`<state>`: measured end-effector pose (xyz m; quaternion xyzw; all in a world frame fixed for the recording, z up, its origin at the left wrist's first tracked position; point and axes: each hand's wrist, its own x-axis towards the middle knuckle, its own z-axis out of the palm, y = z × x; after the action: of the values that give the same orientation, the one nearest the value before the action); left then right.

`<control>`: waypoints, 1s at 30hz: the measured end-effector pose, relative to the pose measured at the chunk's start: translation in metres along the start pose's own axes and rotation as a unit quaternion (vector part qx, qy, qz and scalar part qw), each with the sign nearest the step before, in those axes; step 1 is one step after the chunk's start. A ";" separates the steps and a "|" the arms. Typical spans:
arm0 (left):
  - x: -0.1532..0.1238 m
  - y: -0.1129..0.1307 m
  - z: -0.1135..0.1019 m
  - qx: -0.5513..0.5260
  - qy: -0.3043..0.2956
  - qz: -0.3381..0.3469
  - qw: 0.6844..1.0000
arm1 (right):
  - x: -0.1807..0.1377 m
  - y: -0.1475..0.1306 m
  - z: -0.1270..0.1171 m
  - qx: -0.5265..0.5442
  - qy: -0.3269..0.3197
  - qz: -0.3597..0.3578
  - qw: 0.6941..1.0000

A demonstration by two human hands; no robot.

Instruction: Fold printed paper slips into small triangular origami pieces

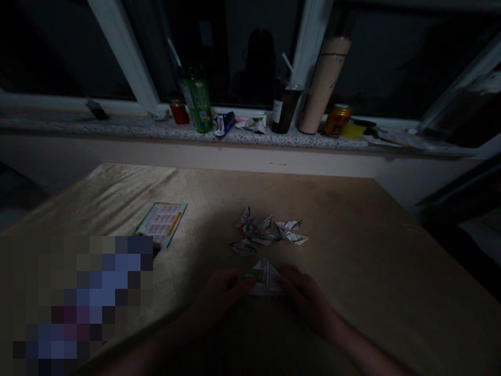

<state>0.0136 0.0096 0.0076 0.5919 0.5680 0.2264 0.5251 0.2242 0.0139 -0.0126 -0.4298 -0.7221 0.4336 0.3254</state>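
Observation:
In dim light my left hand (219, 295) and my right hand (301, 292) both pinch a small printed piece of folded paper (265, 275) lying on the brown table (371, 250). The left fingers hold its left corner, the right fingers its right edge. Just beyond it lies a cluster of several small folded paper pieces (266, 232), apart from both hands.
A printed leaflet (162, 223) lies on the table's left. A blurred patch covers the lower left. On the stone windowsill (117, 125) stand a green bottle (197, 99), a red jar (179, 111), a dark cup with straw (285, 107), a tall beige cup (323, 86), a can (336, 120) and wrappers.

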 end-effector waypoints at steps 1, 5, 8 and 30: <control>0.000 -0.001 0.000 0.002 -0.001 0.000 1.000 | 0.000 0.001 0.000 0.001 0.000 -0.002 1.000; -0.001 0.000 0.000 -0.034 -0.005 -0.001 0.999 | -0.001 0.002 0.001 0.006 0.006 -0.001 1.000; -0.002 0.004 -0.001 -0.051 0.006 -0.005 0.999 | -0.001 0.001 0.001 0.015 -0.002 0.012 1.000; 0.000 0.014 0.007 -0.095 0.104 -0.052 0.989 | 0.002 -0.009 0.008 0.009 0.022 0.035 0.999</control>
<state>0.0258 0.0096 0.0176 0.4822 0.6252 0.3127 0.5281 0.2134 0.0100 -0.0073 -0.4615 -0.6950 0.4420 0.3297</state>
